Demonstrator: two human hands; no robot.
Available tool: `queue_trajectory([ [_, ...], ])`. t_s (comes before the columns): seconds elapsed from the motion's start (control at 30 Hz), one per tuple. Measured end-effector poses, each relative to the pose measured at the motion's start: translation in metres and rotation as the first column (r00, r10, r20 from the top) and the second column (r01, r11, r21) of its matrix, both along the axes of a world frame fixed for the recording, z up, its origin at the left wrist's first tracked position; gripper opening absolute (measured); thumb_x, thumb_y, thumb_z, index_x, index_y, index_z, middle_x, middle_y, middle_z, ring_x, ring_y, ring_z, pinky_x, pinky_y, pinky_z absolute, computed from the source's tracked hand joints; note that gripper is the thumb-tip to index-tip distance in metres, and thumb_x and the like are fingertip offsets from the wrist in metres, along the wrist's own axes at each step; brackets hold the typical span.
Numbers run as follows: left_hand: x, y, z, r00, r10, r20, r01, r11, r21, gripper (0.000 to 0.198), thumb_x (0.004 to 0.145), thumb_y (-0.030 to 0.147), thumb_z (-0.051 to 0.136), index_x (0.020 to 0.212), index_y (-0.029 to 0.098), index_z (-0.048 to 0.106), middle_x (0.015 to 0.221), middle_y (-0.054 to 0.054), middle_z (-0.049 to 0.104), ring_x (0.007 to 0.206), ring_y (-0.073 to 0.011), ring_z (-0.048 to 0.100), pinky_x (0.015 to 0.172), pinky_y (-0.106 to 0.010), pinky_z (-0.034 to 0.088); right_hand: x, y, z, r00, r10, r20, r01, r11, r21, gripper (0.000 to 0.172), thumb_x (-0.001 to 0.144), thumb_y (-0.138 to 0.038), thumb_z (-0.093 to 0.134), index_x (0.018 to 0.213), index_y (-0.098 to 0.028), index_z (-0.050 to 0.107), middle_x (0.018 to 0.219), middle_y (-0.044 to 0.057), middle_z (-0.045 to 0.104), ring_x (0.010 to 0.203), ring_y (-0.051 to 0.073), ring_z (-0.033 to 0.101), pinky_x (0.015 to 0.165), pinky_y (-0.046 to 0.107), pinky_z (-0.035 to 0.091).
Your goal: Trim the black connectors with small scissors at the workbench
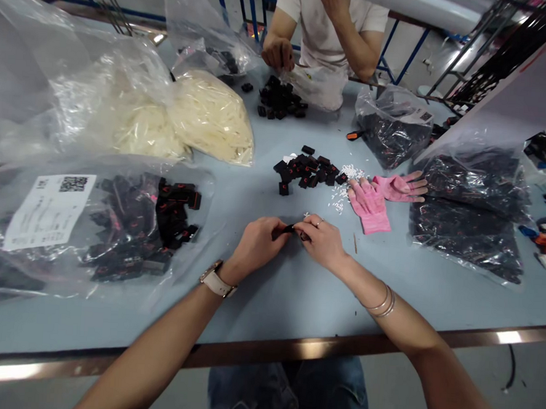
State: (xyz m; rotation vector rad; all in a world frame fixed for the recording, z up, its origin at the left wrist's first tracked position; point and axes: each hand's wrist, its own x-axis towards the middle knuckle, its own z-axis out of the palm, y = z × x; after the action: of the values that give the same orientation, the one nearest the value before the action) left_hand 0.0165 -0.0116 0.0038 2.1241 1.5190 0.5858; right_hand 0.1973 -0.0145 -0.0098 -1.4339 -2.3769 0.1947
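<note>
My left hand [257, 243] and my right hand [322, 239] meet over the blue-grey table [295, 292], both pinched on one small black plastic part [290, 229] held between them. Beyond my hands lies a loose pile of the same black parts [308, 168] with red marks. Small white pieces [346, 184] are scattered beside that pile. My left wrist wears a watch, my right wrist thin bangles.
Pink gloves [382, 196] lie right of the pile. Clear bags of black parts sit at left [128, 226] and right [471, 216], and bags of cream-white pieces [208, 117] at back left. A person in a white shirt [325, 22] works across the table by another black pile [282, 100].
</note>
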Motion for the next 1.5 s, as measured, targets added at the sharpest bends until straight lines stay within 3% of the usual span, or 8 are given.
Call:
queue_trajectory([
  [0.17, 0.0, -0.001, -0.002, 1.0, -0.013, -0.01, 0.013, 1.0, 0.016, 0.005, 0.08, 0.022, 0.061, 0.078, 0.019, 0.064, 0.078, -0.004, 0.07, 0.076, -0.0195, 0.064, 0.07, -0.03, 0.048, -0.005, -0.003, 0.016, 0.987, 0.042, 0.156, -0.031, 0.997, -0.07, 0.025, 0.09, -0.016, 0.05, 0.104, -0.023, 0.069, 0.101, 0.008, 0.065, 0.085, 0.017, 0.059, 0.062, 0.025, 0.039],
  [0.3, -0.001, 0.0, -0.003, 0.999, -0.03, -0.011, 0.03, 0.998, 0.046, 0.006, 0.081, 0.023, 0.061, 0.077, 0.02, 0.063, 0.077, -0.003, 0.069, 0.073, -0.018, 0.063, 0.069, -0.029, 0.048, -0.004, -0.003, 0.013, 0.988, 0.043, 0.15, -0.031, 0.996, -0.078, 0.028, 0.09, -0.016, 0.048, 0.108, -0.023, 0.068, 0.104, 0.008, 0.064, 0.085, 0.018, 0.059, 0.063, 0.026, 0.042],
  [0.43, -0.002, 0.0, -0.003, 0.999, -0.035, -0.008, 0.036, 0.998, 0.048, 0.007, 0.082, 0.024, 0.06, 0.079, 0.019, 0.063, 0.077, -0.004, 0.068, 0.074, -0.0186, 0.063, 0.069, -0.029, 0.048, 0.003, -0.003, 0.002, 0.989, 0.019, -0.144, -0.011, 0.999, 0.052, 0.028, 0.09, -0.018, 0.046, 0.106, -0.021, 0.069, 0.1, 0.009, 0.063, 0.08, 0.016, 0.06, 0.068, 0.028, 0.048],
  [0.57, -0.002, -0.001, -0.004, 0.998, -0.058, -0.009, 0.058, 0.996, 0.068, 0.003, 0.081, 0.021, 0.06, 0.082, 0.019, 0.062, 0.079, -0.004, 0.068, 0.077, -0.0197, 0.062, 0.07, -0.03, 0.048, 0.008, -0.007, 0.001, 0.849, 0.052, -0.527, 0.053, 0.982, 0.183, 0.033, 0.094, -0.027, 0.037, 0.109, -0.02, 0.066, 0.098, 0.011, 0.063, 0.088, 0.019, 0.061, 0.076, 0.034, 0.052],
  [0.7, -0.002, 0.0, -0.006, 0.998, -0.07, -0.001, 0.07, 0.994, 0.079, 0.002, 0.08, 0.019, 0.059, 0.082, 0.02, 0.06, 0.08, -0.004, 0.068, 0.078, -0.0198, 0.062, 0.07, -0.031, 0.048, 0.008, -0.009, 0.001, 0.747, 0.035, -0.664, 0.093, 0.983, 0.156, 0.049, 0.098, -0.043, 0.025, 0.089, -0.019, 0.067, 0.082, 0.009, 0.065, 0.077, 0.019, 0.062, 0.068, 0.034, 0.052],
  [0.8, -0.003, 0.001, -0.007, 0.997, -0.072, 0.001, 0.072, 0.995, 0.071, 0.001, 0.08, 0.019, 0.06, 0.08, 0.019, 0.059, 0.081, -0.004, 0.067, 0.078, -0.0198, 0.061, 0.069, -0.031, 0.047, 0.006, -0.011, 0.0, 0.747, -0.025, -0.664, 0.1, 0.992, 0.075, 0.051, 0.099, -0.044, 0.025, 0.075, -0.019, 0.063, 0.067, 0.004, 0.063, 0.059, 0.013, 0.059, 0.059, 0.027, 0.049],
  [0.93, -0.003, 0.001, -0.008, 0.997, -0.075, 0.013, 0.074, 0.995, 0.072, 0.003, 0.08, 0.017, 0.061, 0.08, 0.019, 0.058, 0.082, -0.004, 0.067, 0.079, -0.0196, 0.061, 0.071, -0.031, 0.048, 0.001, -0.012, 0.002, 0.791, -0.031, -0.611, 0.131, 0.984, 0.12, 0.044, 0.098, -0.038, 0.031, 0.071, -0.019, 0.061, 0.057, 0.0, 0.058, 0.05, 0.01, 0.054, 0.056, 0.023, 0.046],
  [1.5, -0.003, 0.001, -0.006, 0.998, -0.07, 0.005, 0.069, 0.996, 0.052, 0.002, 0.08, 0.02, 0.059, 0.078, 0.02, 0.058, 0.082, -0.004, 0.067, 0.08, -0.0205, 0.062, 0.072, -0.032, 0.049, -0.001, -0.012, -0.001, 0.823, 0.013, -0.567, 0.071, 0.99, 0.125, 0.039, 0.096, -0.034, 0.033, 0.071, -0.02, 0.061, 0.061, 0.001, 0.062, 0.053, 0.011, 0.057, 0.058, 0.024, 0.048],
])
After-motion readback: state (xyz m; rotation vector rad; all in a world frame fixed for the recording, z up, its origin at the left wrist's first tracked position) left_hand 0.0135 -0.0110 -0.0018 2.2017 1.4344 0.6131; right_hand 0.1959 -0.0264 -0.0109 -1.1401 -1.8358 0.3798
